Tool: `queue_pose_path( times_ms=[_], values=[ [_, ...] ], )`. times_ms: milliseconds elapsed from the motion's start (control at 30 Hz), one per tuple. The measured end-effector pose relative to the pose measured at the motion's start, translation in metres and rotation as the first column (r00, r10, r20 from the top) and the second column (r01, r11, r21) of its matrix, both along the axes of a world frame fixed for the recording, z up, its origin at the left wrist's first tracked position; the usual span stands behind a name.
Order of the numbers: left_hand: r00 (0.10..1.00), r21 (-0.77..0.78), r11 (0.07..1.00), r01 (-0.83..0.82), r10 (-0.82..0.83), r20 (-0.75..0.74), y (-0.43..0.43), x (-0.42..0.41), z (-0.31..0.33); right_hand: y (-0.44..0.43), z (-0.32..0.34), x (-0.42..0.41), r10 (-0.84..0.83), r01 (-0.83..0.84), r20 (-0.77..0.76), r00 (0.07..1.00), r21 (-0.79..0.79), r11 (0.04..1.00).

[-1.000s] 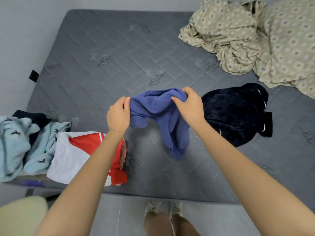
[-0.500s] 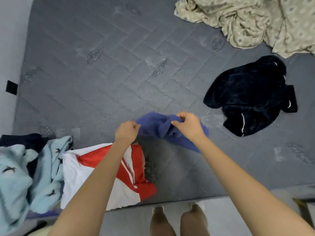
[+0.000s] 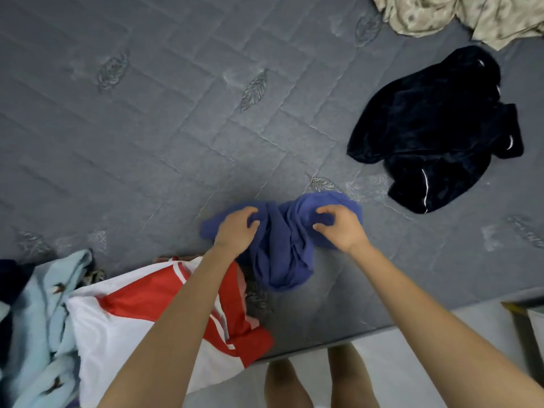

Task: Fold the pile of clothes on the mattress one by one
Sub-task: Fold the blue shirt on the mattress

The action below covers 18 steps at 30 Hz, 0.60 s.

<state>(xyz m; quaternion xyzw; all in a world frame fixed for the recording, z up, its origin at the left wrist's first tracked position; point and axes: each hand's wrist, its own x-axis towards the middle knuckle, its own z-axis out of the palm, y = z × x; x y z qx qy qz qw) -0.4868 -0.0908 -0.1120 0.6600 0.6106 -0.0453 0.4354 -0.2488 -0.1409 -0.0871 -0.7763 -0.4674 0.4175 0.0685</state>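
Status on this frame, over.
Both gripping blue garment: left hand, right hand. Bunched on mattress, unfolded. Close on left: red-white shirt.

Crumpled blue garment (image 3: pixel 279 248) lies bunched near the mattress (image 3: pixel 147 128) edge.

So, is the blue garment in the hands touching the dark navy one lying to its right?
Apart. The head view shows a strip of bare grey mattress between the blue garment and the dark navy garment.
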Motion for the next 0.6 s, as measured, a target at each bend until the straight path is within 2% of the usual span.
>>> queue_pose_path(
  times_ms=[100, 233, 367, 467, 533, 600],
  values=[
    [0.998, 0.072, 0.995, 0.067, -0.065, -0.026, -0.006, 0.028, -0.018, -0.001, -0.024, 0.025, -0.007, 0.008, 0.083, 0.997, -0.009, 1.0],
    [0.994, 0.123, 0.987, 0.106, -0.107, 0.002, -0.019, 0.068, -0.042, -0.008, -0.056, 0.058, -0.075, 0.088, 0.138, 0.988, -0.096, 0.991],
    [0.997, 0.139, 0.988, 0.07, -0.075, 0.036, -0.022, 0.103, -0.062, -0.01, -0.083, 0.072, -0.253, 0.252, 0.009, 0.967, -0.136, 0.958],
    [0.995, 0.145, 0.988, 0.056, -0.068, 0.073, -0.018, 0.126, -0.069, -0.005, -0.097, 0.075, -0.341, 0.334, -0.053, 0.939, -0.102, 0.937],
    [0.993, 0.139, 0.989, 0.059, -0.072, 0.091, -0.014, 0.136, -0.072, 0.001, -0.099, 0.079, -0.369, 0.368, -0.032, 0.929, -0.044, 0.929],
    [0.99, 0.149, 0.988, 0.039, -0.059, 0.132, -0.012, 0.143, -0.068, 0.006, -0.092, 0.081, -0.331, 0.332, -0.059, 0.942, 0.013, 0.943]
  ],
)
